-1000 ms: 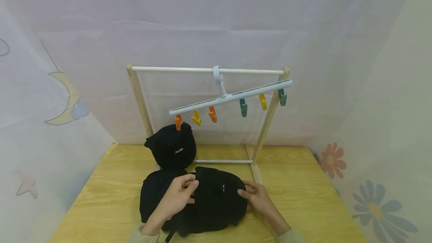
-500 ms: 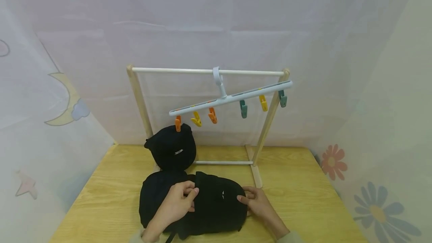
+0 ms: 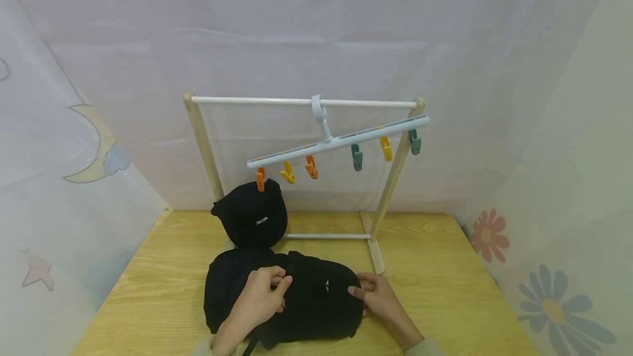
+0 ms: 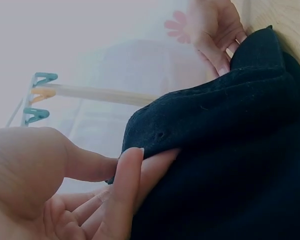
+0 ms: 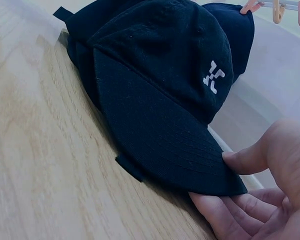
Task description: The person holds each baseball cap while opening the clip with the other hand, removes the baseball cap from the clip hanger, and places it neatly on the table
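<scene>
A black baseball cap [image 3: 321, 298] with a small white logo lies on its side above the table, spread between both hands. My left hand [image 3: 259, 298] pinches its back edge between thumb and fingers; the left wrist view shows the fabric edge [image 4: 160, 135] close up. At the other end, my right hand [image 3: 381, 298] grips the brim [image 5: 160, 135], thumb on top and fingers underneath. More black fabric, apparently another cap [image 3: 225, 290], lies to the left, partly hidden by my left hand. A further black cap [image 3: 252, 218] hangs behind, its top at an orange clip [image 3: 260, 179].
A light-blue clip hanger [image 3: 336, 143] hangs tilted, left end lower, from the white bar [image 3: 247, 101] of a wooden rack [image 3: 393, 180]. Along it hang orange, yellow and green clips [image 3: 357, 157]. The rack stands on the wooden table [image 3: 440, 268] before a patterned curtain [image 3: 316, 26].
The held cap's back edge at my left hand has dropped slightly and lies flatter. Both hands keep their hold with almost no movement.
</scene>
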Tool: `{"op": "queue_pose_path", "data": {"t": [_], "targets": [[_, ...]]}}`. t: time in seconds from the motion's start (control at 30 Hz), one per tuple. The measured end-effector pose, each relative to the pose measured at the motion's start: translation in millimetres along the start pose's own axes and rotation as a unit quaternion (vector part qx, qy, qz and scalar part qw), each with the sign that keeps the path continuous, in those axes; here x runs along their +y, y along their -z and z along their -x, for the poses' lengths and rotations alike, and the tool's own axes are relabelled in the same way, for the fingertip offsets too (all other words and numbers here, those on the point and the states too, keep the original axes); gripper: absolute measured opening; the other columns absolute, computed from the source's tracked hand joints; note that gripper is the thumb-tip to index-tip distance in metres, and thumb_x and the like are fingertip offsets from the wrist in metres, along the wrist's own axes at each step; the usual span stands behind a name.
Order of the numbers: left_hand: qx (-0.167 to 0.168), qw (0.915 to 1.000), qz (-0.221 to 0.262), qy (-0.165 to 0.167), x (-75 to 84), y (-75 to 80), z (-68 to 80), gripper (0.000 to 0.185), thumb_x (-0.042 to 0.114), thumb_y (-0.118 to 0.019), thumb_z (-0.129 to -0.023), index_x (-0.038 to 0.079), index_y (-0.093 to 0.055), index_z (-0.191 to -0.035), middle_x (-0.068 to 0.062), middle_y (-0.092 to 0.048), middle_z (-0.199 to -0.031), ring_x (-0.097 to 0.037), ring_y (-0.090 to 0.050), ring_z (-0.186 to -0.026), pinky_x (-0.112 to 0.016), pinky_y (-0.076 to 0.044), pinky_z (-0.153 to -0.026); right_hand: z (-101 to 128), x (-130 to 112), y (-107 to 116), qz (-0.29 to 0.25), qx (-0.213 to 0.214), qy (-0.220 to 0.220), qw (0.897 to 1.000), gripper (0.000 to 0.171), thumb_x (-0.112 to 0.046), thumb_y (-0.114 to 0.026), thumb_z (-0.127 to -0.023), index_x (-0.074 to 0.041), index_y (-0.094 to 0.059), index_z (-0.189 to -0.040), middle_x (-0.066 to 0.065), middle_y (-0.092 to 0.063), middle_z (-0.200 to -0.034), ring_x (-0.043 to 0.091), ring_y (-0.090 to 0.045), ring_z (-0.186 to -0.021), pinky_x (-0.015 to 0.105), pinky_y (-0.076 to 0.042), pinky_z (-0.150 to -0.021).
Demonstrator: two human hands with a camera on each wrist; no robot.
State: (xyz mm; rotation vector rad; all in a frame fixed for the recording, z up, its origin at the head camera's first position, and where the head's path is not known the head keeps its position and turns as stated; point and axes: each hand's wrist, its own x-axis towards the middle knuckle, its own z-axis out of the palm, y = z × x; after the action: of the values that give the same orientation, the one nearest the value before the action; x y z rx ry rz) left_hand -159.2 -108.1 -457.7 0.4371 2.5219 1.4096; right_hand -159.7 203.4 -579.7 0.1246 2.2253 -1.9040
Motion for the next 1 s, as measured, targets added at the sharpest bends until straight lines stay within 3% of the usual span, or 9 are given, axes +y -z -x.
{"op": "queue_pose_path", "data": {"t": [0.27, 0.63, 0.83, 1.0], "targets": [[0.016, 0.9988, -0.045, -0.010, 2.9, -4.3, -2.8, 0.030, 0.017, -0.068, -0.106, -0.009, -0.071, -0.120, 0.002, -0.073, -0.072, -0.012, -0.065, -0.051, -0.027, -0.055, -0.054, 0.5, -2.5, 4.1, 0.014, 0.006, -0.006, 1.000, 0.052, -0.012, -0.078, -0.097, 0.013, -0.058, -0.137, 0.012, -0.079, -0.096, 0.024, -0.077, -0.073, 0.037, -0.062, -0.055], [0.038, 0.9983, -0.044, -0.007, 10.9, 1.1, -2.3, 0.021, 0.023, -0.073, -0.103, 0.002, -0.076, -0.104, 0.003, -0.075, -0.070, -0.012, -0.068, -0.053, -0.027, -0.056, -0.053, 8.3, -5.3, 7.0, 0.088, 0.031, -0.010, 0.996, 0.043, -0.025, -0.081, -0.097, 0.007, -0.063, -0.119, 0.009, -0.069, -0.081, 0.017, -0.067, -0.057, 0.033, -0.059, -0.054], [0.049, 0.9987, -0.015, -0.001, 9.8, 6.9, 0.1, 0.017, 0.021, -0.074, -0.103, 0.004, -0.076, -0.104, 0.002, -0.076, -0.077, -0.013, -0.072, -0.057, -0.026, -0.058, -0.057, 10.9, -10.2, 11.2, 0.203, 0.024, 0.057, 0.977, 0.039, -0.035, -0.081, -0.095, 0.001, -0.070, -0.106, 0.003, -0.064, -0.077, 0.014, -0.058, -0.062, 0.028, -0.049, -0.058], [0.056, 0.9984, -0.008, -0.007, 10.0, 9.8, -0.3, 0.016, 0.020, -0.073, -0.103, 0.005, -0.076, -0.104, 0.001, -0.076, -0.081, -0.014, -0.073, -0.060, -0.025, -0.058, -0.058, 9.8, -17.8, 12.6, 0.252, 0.035, 0.075, 0.964, 0.039, -0.036, -0.081, -0.096, -0.001, -0.071, -0.108, 0.000, -0.062, -0.080, 0.013, -0.056, -0.066, 0.027, -0.047, -0.058]]}}
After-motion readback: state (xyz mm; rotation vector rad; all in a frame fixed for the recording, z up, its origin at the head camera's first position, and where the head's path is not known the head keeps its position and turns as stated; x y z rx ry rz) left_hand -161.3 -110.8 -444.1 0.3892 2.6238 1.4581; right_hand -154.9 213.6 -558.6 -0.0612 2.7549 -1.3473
